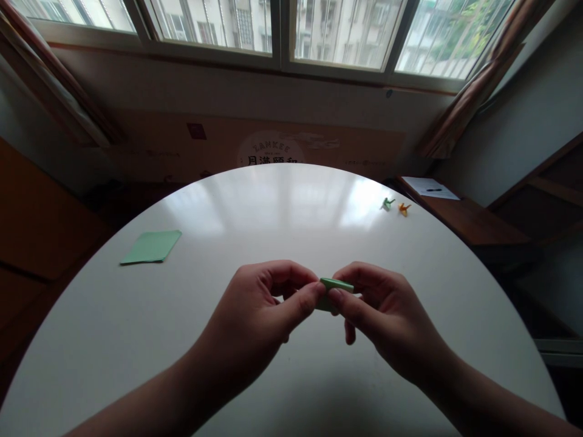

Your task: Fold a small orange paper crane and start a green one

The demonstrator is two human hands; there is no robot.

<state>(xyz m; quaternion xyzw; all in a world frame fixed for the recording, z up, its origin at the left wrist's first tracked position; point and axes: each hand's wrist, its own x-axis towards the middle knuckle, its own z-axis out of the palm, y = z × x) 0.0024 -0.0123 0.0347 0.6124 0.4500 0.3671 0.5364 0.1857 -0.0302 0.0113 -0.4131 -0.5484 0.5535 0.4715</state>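
Note:
A small piece of folded green paper is held up over the white round table, between my two hands. My left hand pinches its left end between thumb and fingers. On the other side, my right hand grips it, with the thumb pressed on its front face and one finger hanging lower. The fingers cover much of the paper, so its full folded shape is hidden.
A stack of green paper sheets lies on the table's left. Two small folded paper figures, one green and one orange, stand near the far right edge. Beyond it, a brown side table bears a white sheet with a dark pen.

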